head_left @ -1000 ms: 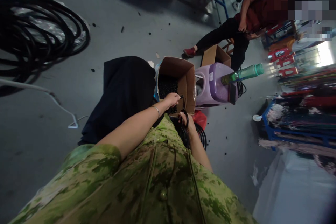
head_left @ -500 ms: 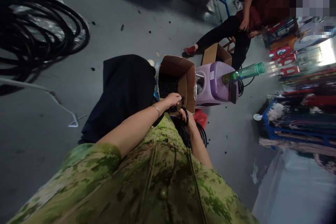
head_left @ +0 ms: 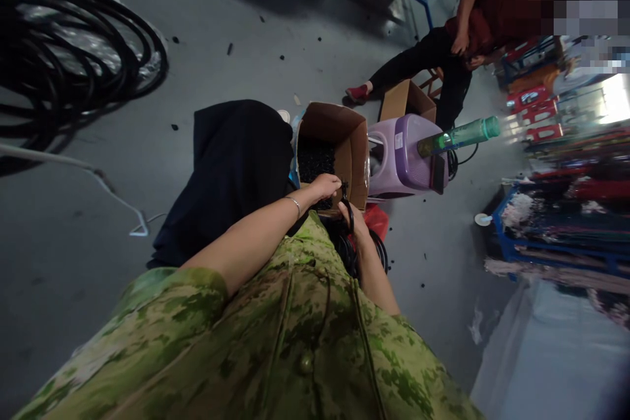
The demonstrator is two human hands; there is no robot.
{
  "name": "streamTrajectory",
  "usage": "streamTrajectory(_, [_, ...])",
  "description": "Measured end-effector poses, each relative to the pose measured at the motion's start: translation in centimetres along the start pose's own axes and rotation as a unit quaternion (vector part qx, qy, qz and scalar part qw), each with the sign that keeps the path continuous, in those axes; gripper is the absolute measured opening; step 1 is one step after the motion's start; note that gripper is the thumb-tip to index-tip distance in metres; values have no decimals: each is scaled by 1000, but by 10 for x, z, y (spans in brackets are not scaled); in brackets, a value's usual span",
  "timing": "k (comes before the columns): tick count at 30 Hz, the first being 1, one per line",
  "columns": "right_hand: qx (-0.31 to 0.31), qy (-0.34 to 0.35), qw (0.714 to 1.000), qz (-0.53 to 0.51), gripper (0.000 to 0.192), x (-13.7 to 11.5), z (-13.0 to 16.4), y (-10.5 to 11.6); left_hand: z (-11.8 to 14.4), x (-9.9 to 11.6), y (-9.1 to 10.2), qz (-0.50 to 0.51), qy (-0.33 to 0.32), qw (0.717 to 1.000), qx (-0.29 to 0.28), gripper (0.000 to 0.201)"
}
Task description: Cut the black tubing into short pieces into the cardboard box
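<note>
Over the near edge of an open cardboard box point(head_left: 355, 144), my left hand point(head_left: 326, 186) is closed in a pinch; what lies between its fingertips is too small and dark to make out. Just beside it, my right hand point(head_left: 355, 218) is wrapped round black-handled scissors point(head_left: 349, 213), whose looped handle shows at the fingers and whose dark front end points up toward my left fingertips. A heap of small black pieces point(head_left: 315, 161) fills the bottom of the box. Coils of black tubing point(head_left: 380, 252) hang or lie under my right forearm, partly hidden by it.
Right of the box stands a purple-and-lilac plastic stool point(head_left: 413, 170) with a green bottle point(head_left: 462, 136) on it. A red bag point(head_left: 377, 222) lies near. Large black coils point(head_left: 83, 59) sit at left. A seated person point(head_left: 443, 65) is beyond a second box point(head_left: 401, 102).
Both hands stay almost in place; the scissors and my right hand have shifted very slightly to the right. The view has moved a little.
</note>
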State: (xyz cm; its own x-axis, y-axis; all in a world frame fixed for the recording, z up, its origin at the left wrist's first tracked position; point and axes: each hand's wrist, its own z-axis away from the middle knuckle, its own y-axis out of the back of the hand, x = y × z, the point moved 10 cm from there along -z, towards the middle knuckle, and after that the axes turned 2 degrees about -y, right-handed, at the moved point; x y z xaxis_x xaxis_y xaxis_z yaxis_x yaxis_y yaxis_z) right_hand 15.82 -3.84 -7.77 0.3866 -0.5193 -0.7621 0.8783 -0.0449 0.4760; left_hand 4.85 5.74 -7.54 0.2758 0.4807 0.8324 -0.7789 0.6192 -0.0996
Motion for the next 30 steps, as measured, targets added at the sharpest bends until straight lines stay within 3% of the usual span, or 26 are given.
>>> streamTrajectory(10, [18, -15, 1000, 3, 55, 5, -5, 2, -7, -6, -4, -36, -13, 999, -19, 18])
streamTrajectory(20, [117, 13, 984, 133, 59, 15, 10, 5, -11, -10, 0, -53, -6, 998, -11, 23])
streamTrajectory(26, [136, -8, 985, 103, 58, 25, 17, -11, -13, -17, 0, -88, 4, 996, 0, 29])
streamTrajectory(30, [138, -20, 988, 71, 58, 24, 12, -16, -13, -22, 0, -47, 35, 998, 10, 27])
